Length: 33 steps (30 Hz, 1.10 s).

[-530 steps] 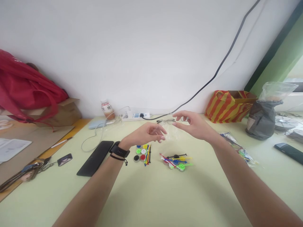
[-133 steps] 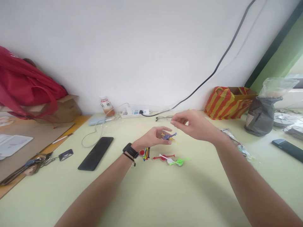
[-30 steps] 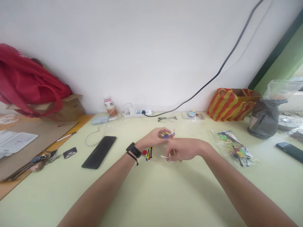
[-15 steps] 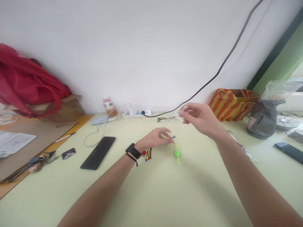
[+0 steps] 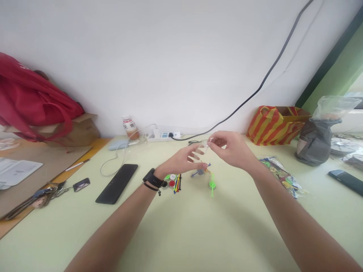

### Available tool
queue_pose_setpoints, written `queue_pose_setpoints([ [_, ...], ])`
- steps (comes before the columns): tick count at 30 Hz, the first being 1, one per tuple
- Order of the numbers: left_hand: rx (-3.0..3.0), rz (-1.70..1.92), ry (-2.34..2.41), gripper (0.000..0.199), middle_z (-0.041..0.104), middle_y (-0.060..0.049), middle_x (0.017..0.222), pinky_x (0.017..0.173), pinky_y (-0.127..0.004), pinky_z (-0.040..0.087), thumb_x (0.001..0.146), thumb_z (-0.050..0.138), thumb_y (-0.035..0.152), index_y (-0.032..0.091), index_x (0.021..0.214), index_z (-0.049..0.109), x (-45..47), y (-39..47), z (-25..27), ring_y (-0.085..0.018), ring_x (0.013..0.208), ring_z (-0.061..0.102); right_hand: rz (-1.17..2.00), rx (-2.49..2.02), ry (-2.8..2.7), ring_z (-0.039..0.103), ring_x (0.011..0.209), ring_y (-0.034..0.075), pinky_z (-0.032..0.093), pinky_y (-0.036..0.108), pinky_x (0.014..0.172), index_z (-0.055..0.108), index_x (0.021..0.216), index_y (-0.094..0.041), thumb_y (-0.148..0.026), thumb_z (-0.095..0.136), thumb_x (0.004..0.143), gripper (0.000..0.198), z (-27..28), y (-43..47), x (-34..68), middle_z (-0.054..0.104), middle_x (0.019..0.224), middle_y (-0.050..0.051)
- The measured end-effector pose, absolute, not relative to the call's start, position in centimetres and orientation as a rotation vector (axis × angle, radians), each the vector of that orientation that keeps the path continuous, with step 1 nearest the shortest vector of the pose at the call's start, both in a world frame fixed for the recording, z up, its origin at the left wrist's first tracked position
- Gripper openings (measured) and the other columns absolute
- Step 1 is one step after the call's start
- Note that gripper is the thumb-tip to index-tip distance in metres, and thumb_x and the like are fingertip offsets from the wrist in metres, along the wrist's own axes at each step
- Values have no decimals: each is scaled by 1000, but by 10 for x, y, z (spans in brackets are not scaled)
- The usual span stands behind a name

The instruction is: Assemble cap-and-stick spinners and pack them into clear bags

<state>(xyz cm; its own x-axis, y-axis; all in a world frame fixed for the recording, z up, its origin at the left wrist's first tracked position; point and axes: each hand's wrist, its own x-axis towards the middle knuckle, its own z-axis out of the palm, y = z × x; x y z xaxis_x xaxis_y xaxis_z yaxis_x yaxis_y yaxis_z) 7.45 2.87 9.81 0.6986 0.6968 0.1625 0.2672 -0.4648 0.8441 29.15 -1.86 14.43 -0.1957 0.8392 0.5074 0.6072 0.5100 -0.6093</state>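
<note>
My right hand (image 5: 233, 150) pinches a small white plastic piece (image 5: 206, 146) above the table. Just left of it, my left hand (image 5: 184, 159) is raised with fingers apart, holding nothing that I can see. Under the left fingers lies a blue spinner-like piece (image 5: 200, 172), with a small orange piece (image 5: 208, 171) close by. A bright green piece with a round middle and thin arms (image 5: 212, 185) rests nearer to me. Beside my left wrist are a bundle of thin coloured sticks (image 5: 177, 184) and several small discs, including a red one (image 5: 171, 184).
A clear packet of coloured pieces (image 5: 283, 177) lies right of my right forearm. On the left are a black phone-like slab (image 5: 117, 184) and keys (image 5: 53, 192). A power strip (image 5: 164, 136), bottle (image 5: 130, 127) and striped bag (image 5: 276, 126) stand along the wall.
My right hand has come left and slightly down with the white piece. My left hand has risen a little leftward and its fingers have spread, uncovering the blue piece on the table.
</note>
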Motion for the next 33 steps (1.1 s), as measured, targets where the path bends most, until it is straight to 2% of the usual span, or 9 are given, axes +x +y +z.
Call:
queue_pose_setpoints([
  [4, 2171, 785, 807, 67, 64, -10, 136, 94, -39, 56, 91, 72, 47, 34, 150, 44, 68, 17, 127, -22, 105, 69, 332, -1225, -1965, 59, 64, 17, 48, 30, 63, 64, 75, -19, -29, 57, 90, 19, 144, -19, 292, 67, 69, 2],
  [10, 2545, 763, 802, 30, 69, -5, 124, 94, -38, 53, 97, 61, 38, 28, 125, 65, 65, 9, 138, -23, 106, 66, 346, -1292, -2059, 52, 59, 16, 40, 29, 56, 63, 68, -20, -30, 57, 86, 22, 144, -20, 289, 61, 61, 1],
  [15, 2630, 786, 865, 27, 65, -7, 127, 92, -38, 53, 98, 59, 30, 25, 123, 67, 66, 15, 126, -24, 109, 64, 416, -1309, -2062, 51, 58, 15, 37, 28, 54, 69, 71, -19, -27, 57, 83, 20, 141, -17, 290, 61, 61, 0],
  [18, 2586, 778, 876, 24, 62, -6, 129, 88, -35, 54, 98, 58, 29, 26, 119, 68, 65, 16, 125, -21, 103, 65, 458, -1314, -2048, 55, 60, 15, 40, 27, 55, 73, 78, -19, -24, 57, 82, 17, 142, -17, 291, 66, 65, 0],
  [24, 2621, 732, 873, 14, 66, -5, 116, 88, -36, 52, 99, 54, 23, 23, 98, 67, 66, 10, 132, -20, 93, 65, 559, -1293, -2024, 64, 67, 17, 47, 27, 60, 74, 96, -19, -21, 59, 83, 20, 142, -17, 293, 73, 77, 2],
  [29, 2655, 737, 891, 15, 69, -5, 107, 88, -37, 51, 98, 54, 24, 23, 96, 68, 68, 9, 134, -21, 91, 65, 483, -1292, -2075, 64, 65, 16, 46, 27, 57, 74, 84, -21, -22, 60, 87, 14, 141, -17, 292, 72, 74, 1],
  [33, 2652, 755, 909, 15, 71, -6, 101, 87, -37, 52, 97, 56, 26, 21, 93, 69, 66, 12, 132, -23, 92, 66, 569, -1277, -2051, 69, 72, 19, 53, 28, 64, 75, 87, -21, -23, 65, 85, 11, 145, -20, 296, 75, 79, 2],
])
